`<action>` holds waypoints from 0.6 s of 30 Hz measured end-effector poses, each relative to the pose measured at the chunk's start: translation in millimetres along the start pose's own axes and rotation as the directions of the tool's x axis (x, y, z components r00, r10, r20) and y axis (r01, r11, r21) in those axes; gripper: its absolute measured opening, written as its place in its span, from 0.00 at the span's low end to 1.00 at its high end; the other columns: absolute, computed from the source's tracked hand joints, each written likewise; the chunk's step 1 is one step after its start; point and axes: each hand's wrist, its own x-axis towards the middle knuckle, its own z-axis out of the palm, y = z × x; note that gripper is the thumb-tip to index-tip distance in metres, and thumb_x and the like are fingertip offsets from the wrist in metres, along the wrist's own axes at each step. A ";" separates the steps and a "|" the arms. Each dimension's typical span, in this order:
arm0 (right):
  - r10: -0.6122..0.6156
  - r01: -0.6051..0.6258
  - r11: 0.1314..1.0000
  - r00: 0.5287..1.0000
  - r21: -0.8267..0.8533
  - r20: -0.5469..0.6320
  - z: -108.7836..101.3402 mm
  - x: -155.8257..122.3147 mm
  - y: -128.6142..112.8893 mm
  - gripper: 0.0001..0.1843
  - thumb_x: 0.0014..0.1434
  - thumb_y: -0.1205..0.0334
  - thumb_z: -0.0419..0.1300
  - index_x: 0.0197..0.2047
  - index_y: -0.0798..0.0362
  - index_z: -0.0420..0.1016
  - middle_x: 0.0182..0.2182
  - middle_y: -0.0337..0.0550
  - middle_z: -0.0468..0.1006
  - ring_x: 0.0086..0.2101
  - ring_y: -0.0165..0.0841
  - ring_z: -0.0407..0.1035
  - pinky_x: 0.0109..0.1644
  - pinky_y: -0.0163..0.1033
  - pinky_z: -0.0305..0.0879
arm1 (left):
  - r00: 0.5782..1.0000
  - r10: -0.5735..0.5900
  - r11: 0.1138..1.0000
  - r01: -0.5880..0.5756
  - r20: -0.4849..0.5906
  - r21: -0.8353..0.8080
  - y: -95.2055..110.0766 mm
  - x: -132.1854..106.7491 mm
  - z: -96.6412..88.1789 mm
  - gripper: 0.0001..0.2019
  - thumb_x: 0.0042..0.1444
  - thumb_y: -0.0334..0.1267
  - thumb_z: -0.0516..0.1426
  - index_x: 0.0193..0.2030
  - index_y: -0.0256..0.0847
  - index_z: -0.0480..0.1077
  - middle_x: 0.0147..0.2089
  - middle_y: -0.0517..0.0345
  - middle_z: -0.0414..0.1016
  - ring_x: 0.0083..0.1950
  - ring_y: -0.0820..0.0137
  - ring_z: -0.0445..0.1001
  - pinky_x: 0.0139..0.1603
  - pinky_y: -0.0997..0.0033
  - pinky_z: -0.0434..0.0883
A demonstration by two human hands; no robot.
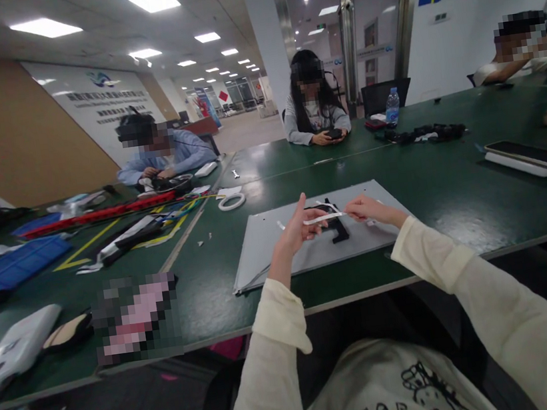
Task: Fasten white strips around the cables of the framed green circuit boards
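Strip, thin and white (330, 216), stretched between the two hands, above a gray board (257, 257) on the green desk (445, 209). Taking 12 as straight out from the seated person: its long axis runs close to 9–3, so it lies at 3 o'clock from the left hand (302, 225) and at 9 from the right hand (365, 209).

Right hand: fingertips together, clamped on the strip's 3 o'clock end. Left hand: thumb upright, apart from the fingers, which point towards 3; strip crosses them. Cannot tell from here whether they pinch it.

Black hooked piece (340, 231) rests on the board, partly hidden by hands and strip, its long axis roughly 11–5, slanting across the strip's line. Its foot shows at 6 o'clock from the strip. That crossing seems the relation that counts. Left fingertips look nearer the piece; height between hard to judge.

Further off: white ring (233, 207) at 10 o'clock from the left hand; phone (529, 153) between 2 and 3 from the right.
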 end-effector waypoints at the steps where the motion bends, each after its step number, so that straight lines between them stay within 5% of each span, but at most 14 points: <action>1: 0.010 -0.010 0.999 1.000 -0.034 -0.005 0.0 -0.5 0.1 0.22 0.57 0.49 0.53 0.18 0.53 0.59 0.14 0.32 0.59 0.18 0.23 0.52 0.25 0.32 0.49 | 1.000 0.013 0.997 -0.011 -0.027 0.080 -3.1 -1.1 1.4 0.32 0.54 0.67 0.48 0.35 0.35 0.74 0.27 0.54 0.74 0.20 0.78 0.64 0.16 0.80 0.49; 6: 0.063 -0.085 0.970 0.993 -0.227 -0.104 1.7 -5.5 2.3 0.27 0.57 0.41 0.51 0.17 0.53 0.57 0.13 0.32 0.57 0.18 0.24 0.52 0.26 0.33 0.47 | 0.975 0.171 0.862 -0.080 -0.139 0.500 -24.8 3.3 11.0 0.15 0.54 0.47 0.55 0.30 0.37 0.73 0.19 0.64 0.65 0.19 0.78 0.61 0.22 0.77 0.57; 11: 0.002 -0.088 0.872 0.985 -0.482 -0.175 4.2 -7.8 11.2 0.27 0.58 0.44 0.52 0.17 0.54 0.57 0.14 0.34 0.57 0.20 0.25 0.51 0.27 0.35 0.42 | 0.938 0.332 0.571 -0.116 -0.099 0.813 -33.3 7.5 21.1 0.14 0.57 0.42 0.53 0.27 0.37 0.74 0.24 0.58 0.72 0.27 0.72 0.69 0.31 0.73 0.63; 14: -0.070 -0.054 0.776 0.983 -0.628 -0.171 5.8 -5.9 15.1 0.25 0.59 0.48 0.52 0.17 0.55 0.62 0.17 0.38 0.63 0.23 0.26 0.55 0.29 0.36 0.43 | 0.925 0.366 0.436 -0.071 -0.105 0.897 -32.3 5.3 25.4 0.13 0.57 0.41 0.54 0.29 0.37 0.74 0.31 0.53 0.76 0.34 0.68 0.73 0.36 0.71 0.65; 18: -0.073 -0.065 0.697 0.984 -0.714 -0.161 8.0 -5.3 15.2 0.23 0.61 0.51 0.51 0.20 0.56 0.70 0.21 0.44 0.72 0.25 0.28 0.60 0.30 0.35 0.45 | 0.924 0.360 0.405 -0.029 -0.131 0.914 -33.3 3.7 26.5 0.14 0.60 0.42 0.52 0.31 0.38 0.75 0.33 0.51 0.77 0.37 0.65 0.74 0.40 0.70 0.66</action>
